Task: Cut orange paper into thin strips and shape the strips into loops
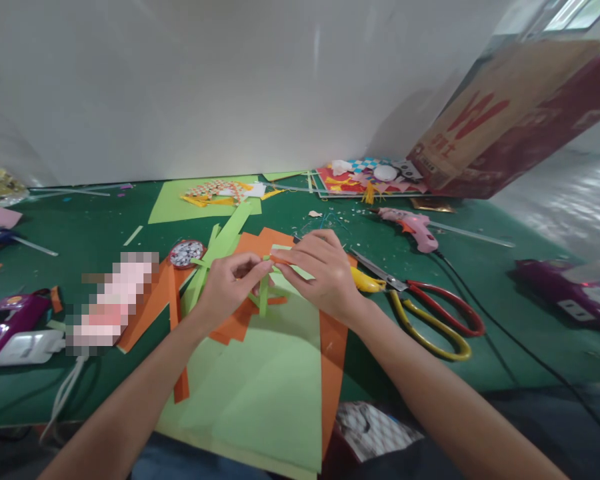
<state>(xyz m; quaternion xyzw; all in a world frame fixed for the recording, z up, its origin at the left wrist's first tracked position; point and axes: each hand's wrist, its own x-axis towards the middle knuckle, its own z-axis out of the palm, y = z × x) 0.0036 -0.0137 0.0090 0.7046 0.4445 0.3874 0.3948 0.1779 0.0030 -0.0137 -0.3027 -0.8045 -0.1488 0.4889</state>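
Note:
My left hand (233, 283) is closed in a pinch on a narrow green paper strip (263, 298), part of which hangs below the fingertips. Close beside it, my right hand (325, 275) pinches a small orange paper strip (280, 259). The fingertips nearly meet, and they hide how the two strips join. Under both hands lie a large light green paper sheet (260, 387) and orange paper (334, 353). More green strips (233, 230) stretch away behind my left hand.
Red-and-yellow-handled scissors (430, 303) lie right of my right hand, below a pink glue gun (413, 227) with a trailing cord. A round dish of small pieces (186, 254) and a blurred pink object (113, 307) are left. A paper bag (505, 120) leans at back right.

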